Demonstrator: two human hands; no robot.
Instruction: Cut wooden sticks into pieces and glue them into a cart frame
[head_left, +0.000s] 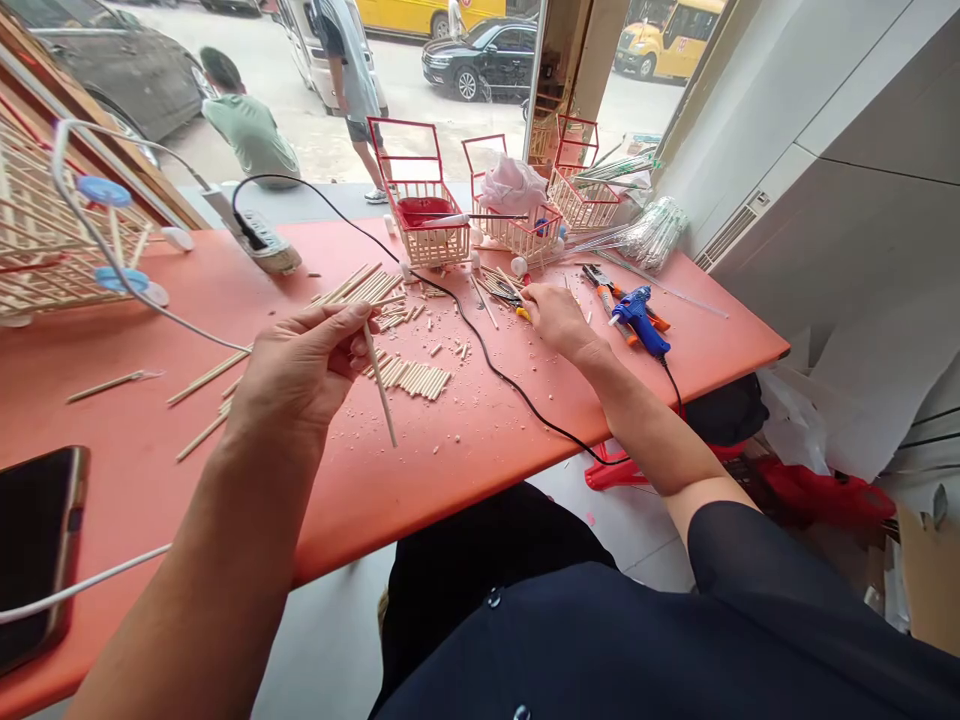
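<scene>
My left hand (304,365) is closed in a pinch around a thin wooden stick (380,385), which slants down over the table. Behind and below it, short cut sticks (420,380) lie in a row, with longer sticks (360,285) piled further back. Across the table, my right hand (559,318) has its fingers curled at the yellow handle of small pliers (523,313); the back of the hand partly hides the grip. A few wooden sticks (486,303) lie beside the pliers.
Small stick-built carts (431,240) stand along the back of the orange table (360,510). A blue glue gun (641,322) and orange-handled pliers (604,300) lie at right. A black cable (495,370) crosses the table; a phone (41,540) lies at left.
</scene>
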